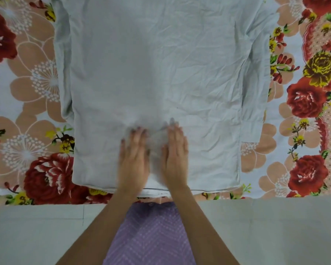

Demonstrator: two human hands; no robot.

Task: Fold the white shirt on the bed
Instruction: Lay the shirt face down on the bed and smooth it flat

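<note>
Smoothing step: left hand (134, 157) and right hand (175, 155) lie flat, fingers extended, gripping nothing, on the white shirt (157, 73) near its hem; no fold made yet. Next likely a sleeve (251, 104) brought inward.

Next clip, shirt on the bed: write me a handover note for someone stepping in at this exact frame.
Left hand: open, palm flat on the shirt near its lower hem, motion-blurred.
Right hand: open, flat beside it, holding nothing.
White shirt: spread flat on the floral bedsheet, hem toward the person; both sleeves lie along the sides, the cuff at the right edge.
Done: laid out, apparently being smoothed.
Left: no fold is visible yet; sleeves and body remain to fold.
</note>
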